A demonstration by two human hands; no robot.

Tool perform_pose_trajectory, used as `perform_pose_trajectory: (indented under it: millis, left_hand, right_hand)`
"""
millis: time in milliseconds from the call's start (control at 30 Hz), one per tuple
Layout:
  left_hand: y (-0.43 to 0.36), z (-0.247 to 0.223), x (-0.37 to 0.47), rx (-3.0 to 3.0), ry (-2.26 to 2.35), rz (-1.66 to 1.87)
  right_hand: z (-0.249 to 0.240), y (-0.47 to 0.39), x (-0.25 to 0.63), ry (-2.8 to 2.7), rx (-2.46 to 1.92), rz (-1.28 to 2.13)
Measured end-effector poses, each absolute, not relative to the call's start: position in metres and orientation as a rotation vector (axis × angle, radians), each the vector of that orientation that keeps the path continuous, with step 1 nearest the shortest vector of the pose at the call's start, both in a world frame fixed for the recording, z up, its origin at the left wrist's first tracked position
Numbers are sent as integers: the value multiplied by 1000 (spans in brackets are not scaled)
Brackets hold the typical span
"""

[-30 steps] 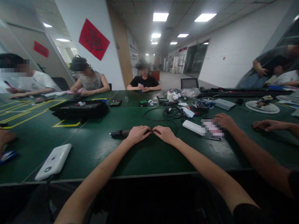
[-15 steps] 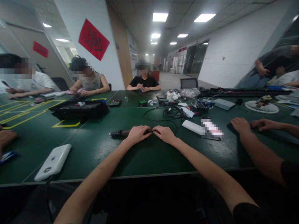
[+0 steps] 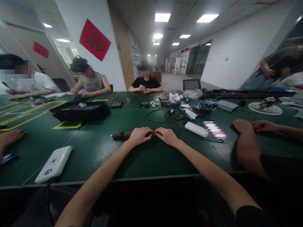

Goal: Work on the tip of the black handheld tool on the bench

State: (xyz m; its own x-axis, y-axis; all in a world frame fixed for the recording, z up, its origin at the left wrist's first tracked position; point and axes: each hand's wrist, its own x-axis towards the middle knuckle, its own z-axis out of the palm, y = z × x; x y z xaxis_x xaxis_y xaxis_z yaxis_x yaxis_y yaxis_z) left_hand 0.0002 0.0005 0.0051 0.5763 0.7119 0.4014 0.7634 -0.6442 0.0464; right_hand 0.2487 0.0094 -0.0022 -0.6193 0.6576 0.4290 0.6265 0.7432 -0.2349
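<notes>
My left hand (image 3: 140, 136) and my right hand (image 3: 167, 136) rest on the green table (image 3: 151, 160) with their fingertips nearly meeting. The fingers of both are pinched together around something small and dark that I cannot make out. Beside my left hand, on its left, lies a dark cylindrical electric screwdriver (image 3: 121, 135), its tip pointing left. A black cable (image 3: 153, 121) loops behind my hands. Right of my right hand are a white oblong device (image 3: 195, 129) and a phone-like object (image 3: 215, 130), partly pixelated.
A black tray (image 3: 80, 110) and a white device with round openings (image 3: 54, 164) are at the left. Cables and parts lie farther back, with a white fan grille (image 3: 265, 108) at the right. Another person's hands (image 3: 243, 126) are at the right; a hand (image 3: 11, 138) enters from the left.
My two hands hold nearly the same place. At the right, the other person's forearm has swung inward and their hands have moved closer together. The hand at the left edge reaches farther in.
</notes>
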Motion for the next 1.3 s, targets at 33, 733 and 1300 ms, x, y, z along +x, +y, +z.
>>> perform_pose_trajectory:
  millis: [33,733,1300]
  left_hand:
    - [1,5,1,-2668,-1276,-593]
    - [1,8,1,-2669,-1341,-591]
    - [-2,10,0,-2694,-1310,-543]
  right_hand:
    - [-2,10,249,-2447,-971,84]
    - [-1,9,249,-2442,-959,91]
    - [-4,11,250,-2430,-952,103]
